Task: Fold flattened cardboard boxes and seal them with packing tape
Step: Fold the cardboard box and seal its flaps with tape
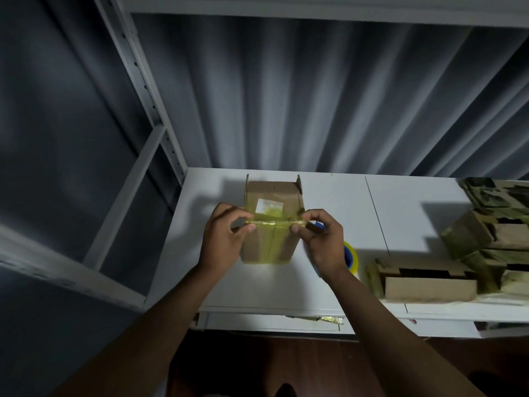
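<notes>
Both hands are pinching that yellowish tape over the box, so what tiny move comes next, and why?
Probably lower the stretched yellowish tape strip onto the brown cardboard box and press. The left hand and right hand pinch its ends across the box's taped seam.

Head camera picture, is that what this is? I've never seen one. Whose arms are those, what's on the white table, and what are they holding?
Yes: one camera worn on a person's head looks forward and down, so the two arms are that person's own. No machine is involved. On the white table stands a small cardboard box with yellowish tape already run down its near face. The left hand and the right hand each pinch one end of a strip of tape stretched across the box. Behind the right hand a tape roll with a blue core peeks out. To the right lies a pile of other boxes, some with tape on them.
</notes>
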